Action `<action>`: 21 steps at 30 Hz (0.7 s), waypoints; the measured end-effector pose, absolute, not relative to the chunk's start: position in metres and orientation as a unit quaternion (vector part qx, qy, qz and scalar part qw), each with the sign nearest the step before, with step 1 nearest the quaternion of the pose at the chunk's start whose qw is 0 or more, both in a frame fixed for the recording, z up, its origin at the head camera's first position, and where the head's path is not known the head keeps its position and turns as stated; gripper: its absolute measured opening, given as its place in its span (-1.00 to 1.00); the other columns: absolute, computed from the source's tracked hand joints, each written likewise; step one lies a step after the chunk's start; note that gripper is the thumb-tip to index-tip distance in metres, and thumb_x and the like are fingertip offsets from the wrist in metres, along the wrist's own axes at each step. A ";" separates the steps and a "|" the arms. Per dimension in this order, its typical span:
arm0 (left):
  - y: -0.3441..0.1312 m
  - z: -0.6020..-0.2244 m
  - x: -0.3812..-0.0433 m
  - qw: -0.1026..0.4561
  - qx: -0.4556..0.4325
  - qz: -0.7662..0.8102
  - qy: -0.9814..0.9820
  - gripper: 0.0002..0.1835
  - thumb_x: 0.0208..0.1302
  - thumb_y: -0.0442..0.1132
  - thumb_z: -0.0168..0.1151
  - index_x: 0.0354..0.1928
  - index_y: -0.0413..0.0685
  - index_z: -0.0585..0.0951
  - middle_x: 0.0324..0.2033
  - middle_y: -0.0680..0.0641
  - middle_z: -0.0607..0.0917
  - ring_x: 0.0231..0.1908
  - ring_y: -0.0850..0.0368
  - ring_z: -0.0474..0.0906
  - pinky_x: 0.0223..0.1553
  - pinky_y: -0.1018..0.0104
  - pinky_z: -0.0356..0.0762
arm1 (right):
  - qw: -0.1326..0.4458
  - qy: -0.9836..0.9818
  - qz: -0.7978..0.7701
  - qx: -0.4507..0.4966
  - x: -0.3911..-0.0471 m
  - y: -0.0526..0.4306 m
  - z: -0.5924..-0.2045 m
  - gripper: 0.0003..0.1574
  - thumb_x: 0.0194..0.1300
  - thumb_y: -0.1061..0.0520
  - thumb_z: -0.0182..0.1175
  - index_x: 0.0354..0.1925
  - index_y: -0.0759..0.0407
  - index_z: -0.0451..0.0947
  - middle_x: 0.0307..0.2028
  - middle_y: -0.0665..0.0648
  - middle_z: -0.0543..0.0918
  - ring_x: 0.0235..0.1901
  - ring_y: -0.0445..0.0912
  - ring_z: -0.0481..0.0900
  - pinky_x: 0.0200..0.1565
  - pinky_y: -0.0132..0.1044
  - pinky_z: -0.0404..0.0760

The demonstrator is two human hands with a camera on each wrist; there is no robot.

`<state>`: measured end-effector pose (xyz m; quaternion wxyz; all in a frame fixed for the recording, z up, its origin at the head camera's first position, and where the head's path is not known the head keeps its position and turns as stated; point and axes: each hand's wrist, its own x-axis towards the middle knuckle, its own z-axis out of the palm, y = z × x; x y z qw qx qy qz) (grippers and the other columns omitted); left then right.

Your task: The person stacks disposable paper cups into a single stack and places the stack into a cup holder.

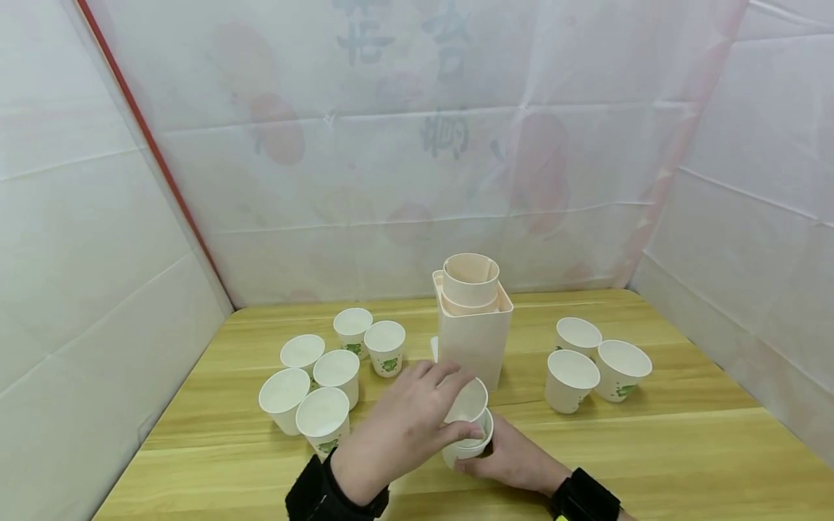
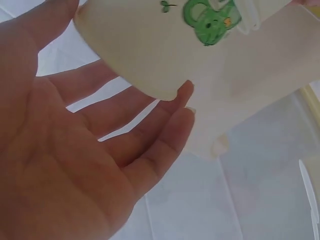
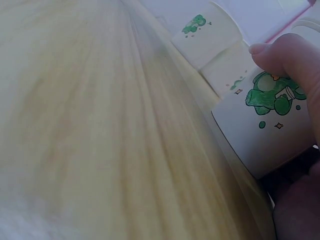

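Near the table's front, my left hand (image 1: 413,420) pinches a white paper cup (image 1: 469,404) at its rim, thumb on the near side and fingers on the far side. In the left wrist view this cup (image 2: 135,45) tilts and shows a green cartoon print. Just below it, its base sits within the mouth of the lower paper cups (image 1: 456,457), whose rims lie close together. My right hand (image 1: 517,456) grips these from the right. The right wrist view has the thumb (image 3: 287,55) across the printed side of a held cup (image 3: 250,132), low over the table.
A cream square holder (image 1: 472,347) with a round tube (image 1: 470,281) in its top stands behind my hands. Several paper cups (image 1: 323,412) stand on the left, and three more (image 1: 572,378) on the right. Pale sheets (image 1: 404,174) enclose the wooden table (image 1: 691,449).
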<state>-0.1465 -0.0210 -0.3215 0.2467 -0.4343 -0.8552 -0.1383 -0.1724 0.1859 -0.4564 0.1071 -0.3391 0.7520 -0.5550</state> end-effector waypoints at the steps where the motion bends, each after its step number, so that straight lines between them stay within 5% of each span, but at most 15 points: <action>1: -0.021 -0.322 -0.147 0.250 -0.436 -0.131 -0.855 -0.34 0.06 0.26 0.19 0.08 -0.03 0.42 -0.10 0.07 0.51 -0.15 0.12 0.41 -0.10 0.28 0.41 | 0.109 0.753 -0.555 -0.337 -0.172 0.186 -0.456 -0.29 0.12 0.14 0.26 0.18 -0.03 0.17 0.03 0.12 0.45 -0.05 0.01 0.45 -0.03 -0.20 0.47; 14: -0.015 -0.332 -0.146 0.244 -0.448 -0.090 -0.855 -0.39 0.01 0.16 0.32 0.01 -0.05 0.44 -0.21 0.09 0.53 -0.22 0.18 0.42 -0.14 0.33 0.43 | 0.118 0.770 -0.546 -0.309 -0.169 0.187 -0.453 -0.29 0.12 0.14 0.26 0.18 -0.01 0.17 0.04 0.10 0.44 -0.03 0.00 0.43 -0.01 -0.20 0.44; 21: -0.013 -0.337 -0.143 0.165 -0.425 -0.074 -0.887 -0.43 0.01 0.09 0.35 0.01 -0.03 0.44 -0.20 0.09 0.56 -0.23 0.22 0.44 -0.23 0.35 0.45 | 0.131 0.759 -0.564 -0.299 -0.168 0.186 -0.451 -0.30 0.14 0.13 0.26 0.18 0.00 0.16 -0.01 0.15 0.47 -0.07 0.04 0.46 -0.07 -0.20 0.50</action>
